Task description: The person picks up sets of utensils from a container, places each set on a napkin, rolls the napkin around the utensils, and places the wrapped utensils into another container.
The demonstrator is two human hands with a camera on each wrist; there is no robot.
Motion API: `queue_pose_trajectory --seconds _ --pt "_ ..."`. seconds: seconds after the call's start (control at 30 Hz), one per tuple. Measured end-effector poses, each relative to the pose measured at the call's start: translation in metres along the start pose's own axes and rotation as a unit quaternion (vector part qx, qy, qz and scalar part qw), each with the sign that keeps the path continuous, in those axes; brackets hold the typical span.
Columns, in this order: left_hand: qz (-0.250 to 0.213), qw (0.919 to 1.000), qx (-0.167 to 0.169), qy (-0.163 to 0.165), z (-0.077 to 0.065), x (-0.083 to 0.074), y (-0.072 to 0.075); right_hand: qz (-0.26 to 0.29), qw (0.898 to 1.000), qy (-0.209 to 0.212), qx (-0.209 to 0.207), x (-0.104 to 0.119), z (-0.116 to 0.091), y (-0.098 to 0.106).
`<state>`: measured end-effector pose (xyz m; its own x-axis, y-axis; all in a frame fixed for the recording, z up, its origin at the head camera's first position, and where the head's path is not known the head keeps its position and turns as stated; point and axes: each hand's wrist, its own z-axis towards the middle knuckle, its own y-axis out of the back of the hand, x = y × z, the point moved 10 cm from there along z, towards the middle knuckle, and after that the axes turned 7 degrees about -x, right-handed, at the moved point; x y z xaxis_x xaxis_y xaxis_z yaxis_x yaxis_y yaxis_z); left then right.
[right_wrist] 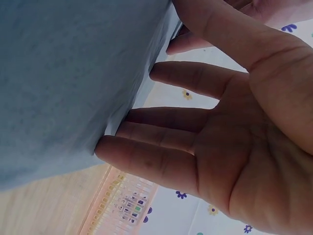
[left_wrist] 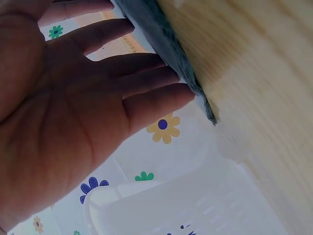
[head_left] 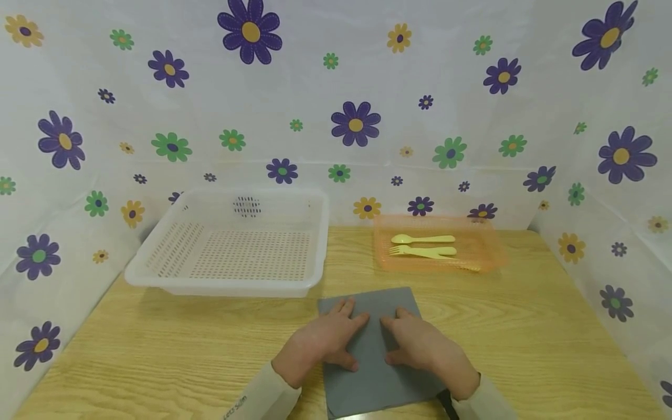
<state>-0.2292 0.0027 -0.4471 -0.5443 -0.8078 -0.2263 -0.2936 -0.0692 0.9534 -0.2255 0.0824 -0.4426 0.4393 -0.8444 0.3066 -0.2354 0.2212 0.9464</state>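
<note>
A grey, roughly square folded cloth (head_left: pixel 375 385) lies flat on the table near the front edge, turned slightly. On its left half rests my left hand (head_left: pixel 328 335), fingers spread and fingertips pressing the surface. My right hand (head_left: pixel 420 341) touches the right half in the same way, its thumb pointing toward the left one. In the left wrist view, straight fingertips meet the cloth's thin edge (left_wrist: pixel 168 44). The right wrist view shows extended fingertips against the cloth's smooth grey face (right_wrist: pixel 78 83). Neither hand grips anything.
A white perforated basket (head_left: pixel 226 286) stands at the back left. At the back right is an orange basket (head_left: pixel 493 251) holding a yellow spoon (head_left: pixel 425 239), a yellow fork (head_left: pixel 420 251) and other yellow cutlery. Flower-print sheets (head_left: pixel 294 99) enclose the wooden table (head_left: pixel 210 344) at back and sides.
</note>
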Motion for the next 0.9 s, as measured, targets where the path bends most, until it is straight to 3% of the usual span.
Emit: queue_pose_trajectory --seconds 0.4,0.9 --pt "-0.012 0.9999 0.006 -0.002 0.0011 -0.0004 -0.0031 0.018 1.000 -0.010 0.014 -0.0010 -0.0031 -0.0034" --pt "-0.019 0.9998 0.007 0.000 0.0007 0.0004 -0.0036 0.019 1.000 -0.008 0.003 0.0002 -0.0018 -0.0008"
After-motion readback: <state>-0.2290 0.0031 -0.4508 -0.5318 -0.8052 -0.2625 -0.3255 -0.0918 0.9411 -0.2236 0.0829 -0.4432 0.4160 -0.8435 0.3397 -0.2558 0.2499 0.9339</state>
